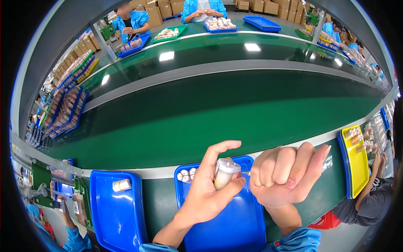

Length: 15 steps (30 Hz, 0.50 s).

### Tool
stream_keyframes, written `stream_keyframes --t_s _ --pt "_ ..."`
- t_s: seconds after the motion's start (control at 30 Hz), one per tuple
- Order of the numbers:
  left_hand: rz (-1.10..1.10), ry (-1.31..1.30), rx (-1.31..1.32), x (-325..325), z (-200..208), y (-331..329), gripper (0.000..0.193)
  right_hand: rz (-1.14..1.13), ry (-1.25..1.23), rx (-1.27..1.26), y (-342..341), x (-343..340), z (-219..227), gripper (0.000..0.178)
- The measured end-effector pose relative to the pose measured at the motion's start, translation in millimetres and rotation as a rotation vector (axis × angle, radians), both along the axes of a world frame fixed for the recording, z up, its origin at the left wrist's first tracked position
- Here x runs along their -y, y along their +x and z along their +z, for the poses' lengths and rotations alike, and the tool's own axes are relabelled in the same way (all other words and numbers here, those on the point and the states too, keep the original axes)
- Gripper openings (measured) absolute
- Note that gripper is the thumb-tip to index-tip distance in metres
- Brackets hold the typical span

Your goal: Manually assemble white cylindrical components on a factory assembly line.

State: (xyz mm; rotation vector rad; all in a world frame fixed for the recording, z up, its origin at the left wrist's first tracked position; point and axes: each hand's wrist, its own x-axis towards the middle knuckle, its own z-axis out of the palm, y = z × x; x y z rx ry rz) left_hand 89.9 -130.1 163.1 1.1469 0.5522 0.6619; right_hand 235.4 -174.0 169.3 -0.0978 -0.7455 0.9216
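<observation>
My left hand (205,191) is closed around a small white cylinder (224,172) with a clear lid-like top and a thin yellow band. Its index finger stretches out past the cylinder. Beside it, my right hand (283,174) is balled into a fist. A thin metal shaft (247,172) sticks out of that fist toward the cylinder's top; the rest of it is hidden. Both hands are over a blue tray (226,227), where several white cylinders (185,174) lie in the far left corner.
Another blue tray (117,214) on the left holds one banded cylinder (121,185). Beyond runs a green conveyor belt (218,113). A green metal hand press (42,185) stands far left, a yellow tray (356,164) far right. Stacked filled trays (67,109) stand left; co-workers sit across the belt.
</observation>
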Motion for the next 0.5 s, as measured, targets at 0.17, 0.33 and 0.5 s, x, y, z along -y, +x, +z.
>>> stream_keyframes --t_s 0.17,0.33,0.5 --pt "0.018 0.052 -0.048 2 -2 2 0.061 0.012 -0.024 -0.016 0 -2 -2 0.069" --pt "0.026 0.128 -0.171 3 2 3 0.058 -0.005 -0.010 0.070 -1 -4 -4 0.063" --pt "-0.002 0.313 -0.288 0 -10 4 0.056 -0.035 -0.449 0.098 -12 -19 5 0.050"
